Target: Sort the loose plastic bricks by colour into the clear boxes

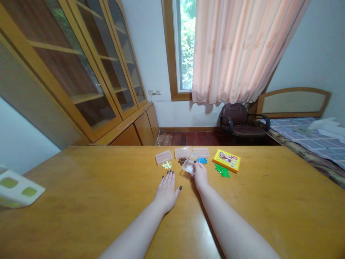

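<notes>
My left hand (pixel 166 192) lies flat on the wooden table, fingers spread, just short of a small heap of pale yellow pieces (pixel 167 165). In my right hand (pixel 201 175) is a small clear plastic box (pixel 188 167), gripped at its right side and raised a little toward the heaps. Behind the box lie brown pieces (pixel 183 161), partly hidden by it. Blue pieces (pixel 202 160) are spread just beyond my right fingers. Green pieces (pixel 222 171) form a heap to the right, in front of a yellow picture box (pixel 226 160).
Three clear plastic boxes stand behind the heaps: a left one (pixel 164 157), a middle one (pixel 182 153) and a right one (pixel 201 152). A white and green object (pixel 21 187) stands at the table's left edge. Beyond the table (pixel 107 180) is an office chair (pixel 239 120).
</notes>
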The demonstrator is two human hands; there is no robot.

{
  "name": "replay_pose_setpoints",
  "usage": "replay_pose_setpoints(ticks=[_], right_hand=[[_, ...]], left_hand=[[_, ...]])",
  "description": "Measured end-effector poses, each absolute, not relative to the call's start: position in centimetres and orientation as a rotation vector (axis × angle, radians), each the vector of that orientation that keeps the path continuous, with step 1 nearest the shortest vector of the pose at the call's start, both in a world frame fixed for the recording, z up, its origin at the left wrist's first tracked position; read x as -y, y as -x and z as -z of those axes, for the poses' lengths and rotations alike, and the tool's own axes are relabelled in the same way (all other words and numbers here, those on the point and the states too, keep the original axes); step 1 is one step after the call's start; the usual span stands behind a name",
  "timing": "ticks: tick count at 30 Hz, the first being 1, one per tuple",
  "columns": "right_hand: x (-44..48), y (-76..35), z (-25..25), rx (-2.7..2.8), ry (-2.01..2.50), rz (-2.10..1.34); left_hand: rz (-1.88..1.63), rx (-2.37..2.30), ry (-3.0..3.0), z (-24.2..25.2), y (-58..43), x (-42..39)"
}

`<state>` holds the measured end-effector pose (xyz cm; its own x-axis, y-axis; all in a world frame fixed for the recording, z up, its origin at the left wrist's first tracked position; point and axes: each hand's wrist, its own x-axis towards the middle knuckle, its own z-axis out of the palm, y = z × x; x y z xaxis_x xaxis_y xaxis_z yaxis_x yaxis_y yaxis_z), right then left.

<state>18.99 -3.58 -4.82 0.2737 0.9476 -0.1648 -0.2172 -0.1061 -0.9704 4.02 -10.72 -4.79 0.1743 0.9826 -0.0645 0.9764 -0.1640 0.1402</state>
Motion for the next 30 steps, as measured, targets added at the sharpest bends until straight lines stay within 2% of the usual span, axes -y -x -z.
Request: replay_pose_setpoints(ticks=[8, 14, 17, 23, 26, 30], right_hand=[[3.8, -24.5, 3.6, 0.865, 1.458, -1.068], [4.6, -27.1, 4.0, 1.177, 1.485, -0.851], [4.5, -26.7, 4.6, 1.219, 1.483, -0.774], [4.1, -26.1, 5.0, 1.264, 1.523, -0.744], [4.1, -26.0, 5.0, 1.253, 1.527, -0.764], [4.3, -25.9, 4.9, 1.274, 1.501, -0.799]], left_hand=[[-0.083, -1.779, -2.373, 4.7, -10.4, 8.6], [-0.144, -1.595, -2.365, 4.3, -11.0, 7.4], [-0.327, -1.503, -2.228, 4.1, -9.9, 7.3], [-1.002, -1.329, -1.927, 2.9, -6.4, 6.5], [-1.125, -1.331, -1.733, 3.0, -5.4, 5.7], [-1.206, -1.205, -1.182, 4.3, -6.1, 5.0]])
